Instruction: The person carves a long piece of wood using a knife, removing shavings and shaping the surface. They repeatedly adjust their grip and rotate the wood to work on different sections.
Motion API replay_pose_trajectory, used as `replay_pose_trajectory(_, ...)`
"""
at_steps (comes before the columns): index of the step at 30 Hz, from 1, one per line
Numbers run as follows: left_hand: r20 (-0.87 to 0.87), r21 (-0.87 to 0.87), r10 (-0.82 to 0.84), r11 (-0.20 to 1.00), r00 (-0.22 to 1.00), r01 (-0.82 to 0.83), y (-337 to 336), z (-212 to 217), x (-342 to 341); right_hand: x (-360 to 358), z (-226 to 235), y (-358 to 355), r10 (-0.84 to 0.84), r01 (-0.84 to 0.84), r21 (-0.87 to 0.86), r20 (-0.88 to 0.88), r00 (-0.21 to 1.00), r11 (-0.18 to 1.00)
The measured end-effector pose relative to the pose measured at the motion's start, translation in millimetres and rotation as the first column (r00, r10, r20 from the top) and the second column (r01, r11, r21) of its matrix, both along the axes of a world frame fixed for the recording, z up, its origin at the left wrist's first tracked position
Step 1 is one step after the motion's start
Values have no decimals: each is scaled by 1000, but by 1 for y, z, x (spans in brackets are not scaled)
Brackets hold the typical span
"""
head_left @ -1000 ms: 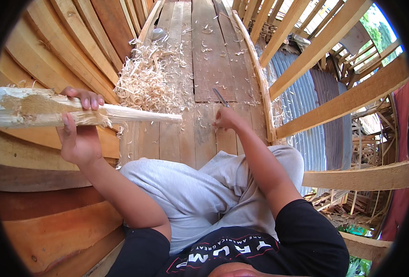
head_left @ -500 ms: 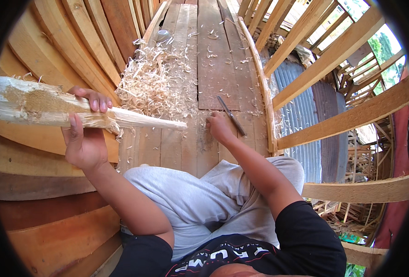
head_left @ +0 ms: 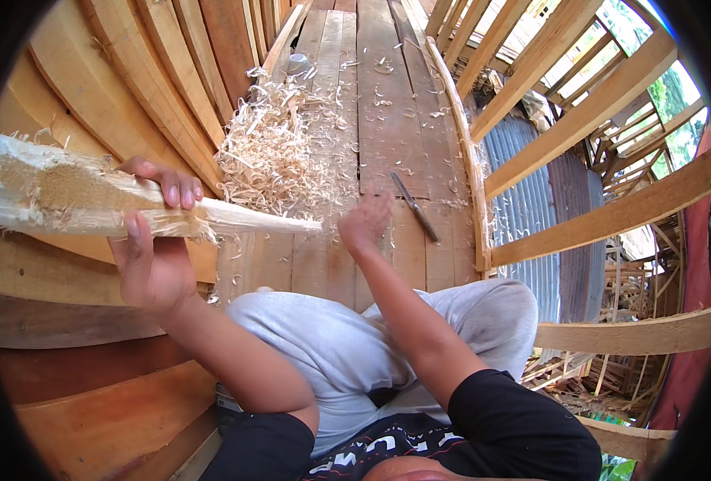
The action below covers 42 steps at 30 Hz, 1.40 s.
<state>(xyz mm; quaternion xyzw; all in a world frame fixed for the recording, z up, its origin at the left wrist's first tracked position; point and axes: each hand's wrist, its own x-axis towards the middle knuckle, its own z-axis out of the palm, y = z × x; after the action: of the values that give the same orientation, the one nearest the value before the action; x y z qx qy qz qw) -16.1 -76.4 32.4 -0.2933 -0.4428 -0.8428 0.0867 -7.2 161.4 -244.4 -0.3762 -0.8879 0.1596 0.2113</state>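
One stiff, splintery wooden stake (head_left: 115, 204), probably light, sits clamped mid-shaft in the left hand (head_left: 151, 248); right hand (head_left: 365, 224) hangs loose, holding nothing

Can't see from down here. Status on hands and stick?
Left hand gripping stick. Right hand empty, blurred, near chisel on planks. Shavings piled ahead.

A worn plank floor (head_left: 387, 120) runs ahead, strewn with a heap of pale wood shavings (head_left: 271, 160). Curved wooden planking (head_left: 131, 88) rises at left. At right, open timber ribs (head_left: 604, 216) let in daylight over corrugated metal sheeting (head_left: 524, 192).
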Motion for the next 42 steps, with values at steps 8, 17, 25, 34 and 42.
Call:
replay_pose_trajectory(8,-26,2,65,998,998,-65,-14,6,8,4,9,11,393,-436,-302,-195,899,848)
replay_pose_trajectory(17,-14,-2,51,999,999,-51,-20,8,8,-8,4,1,646,-639,-155,-4,763,754)
replay_pose_trajectory(25,-15,-9,35,999,999,-36,-23,5,4,-55,7,78,786,-774,-191,305,538,604)
replay_pose_trajectory(34,-25,-18,24,1000,999,-24,-21,5,6,-12,25,65,935,-910,-254,226,275,329)
replay_pose_trajectory(42,-22,-13,59,998,998,-60,-17,6,5,-17,-10,58,902,-892,-140,115,417,430)
